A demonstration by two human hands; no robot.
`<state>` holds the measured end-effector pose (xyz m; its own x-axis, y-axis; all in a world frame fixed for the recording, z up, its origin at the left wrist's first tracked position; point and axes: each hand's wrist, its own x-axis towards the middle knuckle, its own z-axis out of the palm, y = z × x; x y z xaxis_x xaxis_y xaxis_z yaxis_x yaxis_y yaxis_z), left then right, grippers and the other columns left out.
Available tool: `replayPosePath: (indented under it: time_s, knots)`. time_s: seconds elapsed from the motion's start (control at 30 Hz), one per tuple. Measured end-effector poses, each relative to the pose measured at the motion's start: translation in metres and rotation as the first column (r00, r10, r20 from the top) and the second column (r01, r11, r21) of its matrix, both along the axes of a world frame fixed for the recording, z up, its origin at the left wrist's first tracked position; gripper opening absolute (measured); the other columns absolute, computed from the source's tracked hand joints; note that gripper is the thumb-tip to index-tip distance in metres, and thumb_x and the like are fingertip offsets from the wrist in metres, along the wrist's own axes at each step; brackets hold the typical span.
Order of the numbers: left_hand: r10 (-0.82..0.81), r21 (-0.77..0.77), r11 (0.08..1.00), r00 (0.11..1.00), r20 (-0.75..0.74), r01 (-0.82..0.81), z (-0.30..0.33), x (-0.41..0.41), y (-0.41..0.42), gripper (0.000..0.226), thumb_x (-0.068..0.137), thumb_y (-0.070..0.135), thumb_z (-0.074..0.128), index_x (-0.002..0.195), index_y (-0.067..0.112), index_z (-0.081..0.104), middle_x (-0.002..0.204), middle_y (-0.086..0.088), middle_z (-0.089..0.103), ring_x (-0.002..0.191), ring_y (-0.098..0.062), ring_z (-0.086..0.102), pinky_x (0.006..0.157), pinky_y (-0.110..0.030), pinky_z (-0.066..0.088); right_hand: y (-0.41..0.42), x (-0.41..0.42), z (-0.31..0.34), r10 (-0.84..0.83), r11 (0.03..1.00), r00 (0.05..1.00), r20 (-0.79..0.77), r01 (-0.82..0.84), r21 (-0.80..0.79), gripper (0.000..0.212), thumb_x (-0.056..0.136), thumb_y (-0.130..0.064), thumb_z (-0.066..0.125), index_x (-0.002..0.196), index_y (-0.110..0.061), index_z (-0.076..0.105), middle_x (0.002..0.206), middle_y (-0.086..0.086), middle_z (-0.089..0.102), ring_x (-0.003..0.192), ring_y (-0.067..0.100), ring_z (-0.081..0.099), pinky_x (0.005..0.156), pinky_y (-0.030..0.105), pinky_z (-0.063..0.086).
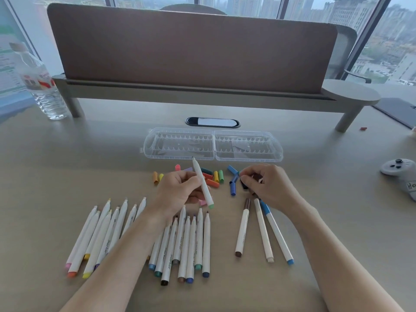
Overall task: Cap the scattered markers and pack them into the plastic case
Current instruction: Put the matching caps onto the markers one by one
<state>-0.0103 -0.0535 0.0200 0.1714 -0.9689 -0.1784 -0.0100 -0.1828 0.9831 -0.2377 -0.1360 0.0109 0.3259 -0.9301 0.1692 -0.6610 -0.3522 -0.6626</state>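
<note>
My left hand [180, 190] grips an uncapped white marker [202, 183] with a pale green end, tip pointing up toward the case. My right hand [267, 185] reaches into the loose caps, its fingers curled over dark caps [244, 184]; what it pinches is hidden. Coloured caps [211, 176] lie scattered between the hands, blue caps [233, 183] beside the right one. The clear plastic case [213, 144] lies open and empty behind them. Several uncapped markers [108, 235] fan out at front left and centre [186, 244]. Three capped markers [261, 230] lie at the right.
A water bottle [40, 82] stands at the back left beside a desk riser [202, 93] with a brown partition. A grey game controller [400, 171] sits at the right edge. An oval cable port [212, 122] is just behind the case.
</note>
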Motion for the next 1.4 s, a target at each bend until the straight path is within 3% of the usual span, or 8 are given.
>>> replayPosePath:
  time_s: [0.1,0.23,0.5,0.7,0.87,1.0,1.17,1.4]
  knots:
    - [0.002,-0.001,1.000,1.000,0.018,-0.002,-0.003,0.003,-0.001,0.014,0.097,0.012,0.060,0.097,0.003,0.071,0.088,-0.013,0.078,0.075,-0.018,0.075,0.060,-0.021,0.055,-0.013,0.018,0.005,0.088,0.995,0.980,-0.177,-0.094,-0.024,0.023,0.092,-0.028,0.068,0.115,-0.025,0.071,0.099,-0.013,0.062,0.088,0.008,0.056,0.082,0.021,0.048]
    - [-0.009,-0.021,1.000,1.000,0.027,0.010,-0.005,0.005,-0.001,0.014,0.097,0.012,0.060,0.094,0.003,0.070,0.084,-0.011,0.078,0.071,-0.015,0.074,0.059,-0.019,0.053,-0.028,0.042,0.002,0.160,0.984,0.897,-0.411,-0.179,-0.007,0.047,0.093,-0.036,0.066,0.138,-0.033,0.055,0.122,-0.008,0.048,0.119,0.017,0.035,0.105,0.034,0.031]
    - [0.029,-0.027,0.999,0.999,0.041,-0.028,-0.005,0.010,-0.002,0.014,0.095,0.011,0.059,0.092,0.007,0.072,0.084,-0.013,0.077,0.069,-0.014,0.071,0.065,-0.026,0.051,-0.031,0.052,0.000,0.136,0.983,0.847,-0.514,-0.180,-0.035,0.034,0.095,-0.036,0.062,0.128,-0.030,0.060,0.125,-0.005,0.051,0.122,0.020,0.032,0.103,0.038,0.027]
    - [-0.046,-0.034,0.998,0.998,0.043,0.047,0.000,0.008,0.003,0.021,0.096,0.010,0.056,0.089,0.007,0.075,0.075,-0.010,0.073,0.069,-0.017,0.064,0.066,-0.029,0.052,-0.010,0.026,0.007,0.109,0.994,0.994,-0.016,-0.109,0.023,0.030,0.085,-0.025,0.077,0.109,-0.026,0.059,0.093,-0.011,0.065,0.083,0.007,0.060,0.079,0.021,0.050]
    - [-0.183,-0.066,0.979,0.975,0.125,0.192,0.003,0.000,0.009,0.030,0.099,0.007,0.051,0.085,0.009,0.078,0.055,-0.004,0.047,0.052,-0.015,0.041,0.051,-0.019,0.036,0.014,0.003,0.011,0.029,0.976,0.893,0.449,-0.123,0.181,0.018,0.082,-0.008,0.079,0.089,-0.015,0.064,0.074,0.012,0.069,0.060,0.019,0.057,0.056,0.033,0.050]
    - [-0.222,-0.073,0.969,0.959,0.175,0.237,0.000,-0.007,0.011,0.025,0.098,0.006,0.053,0.093,0.002,0.077,0.055,-0.003,0.046,0.050,-0.007,0.042,0.055,-0.017,0.037,0.023,-0.005,0.008,0.051,0.966,0.866,0.497,-0.169,0.194,0.009,0.083,-0.012,0.075,0.088,-0.013,0.067,0.070,-0.001,0.068,0.061,0.013,0.059,0.062,0.030,0.053]
    - [-0.229,-0.086,0.964,0.949,0.219,0.253,-0.003,-0.007,0.012,0.025,0.098,0.010,0.056,0.093,0.015,0.080,0.055,0.002,0.048,0.053,-0.009,0.038,0.054,-0.024,0.033,0.025,-0.007,0.010,0.065,0.968,0.890,0.451,-0.166,0.188,0.007,0.087,-0.010,0.073,0.092,-0.013,0.069,0.082,0.009,0.073,0.069,0.020,0.063,0.076,0.049,0.058]
    - [-0.268,-0.153,0.934,0.917,0.296,0.322,-0.002,-0.006,0.016,0.019,0.098,0.023,0.061,0.092,0.019,0.079,0.053,0.011,0.049,0.052,-0.006,0.039,0.052,-0.019,0.033,0.027,-0.004,0.011,0.091,0.969,0.876,0.473,-0.187,0.160,0.009,0.082,0.000,0.075,0.089,0.000,0.070,0.086,0.004,0.077,0.077,0.017,0.072,0.075,0.035,0.060]
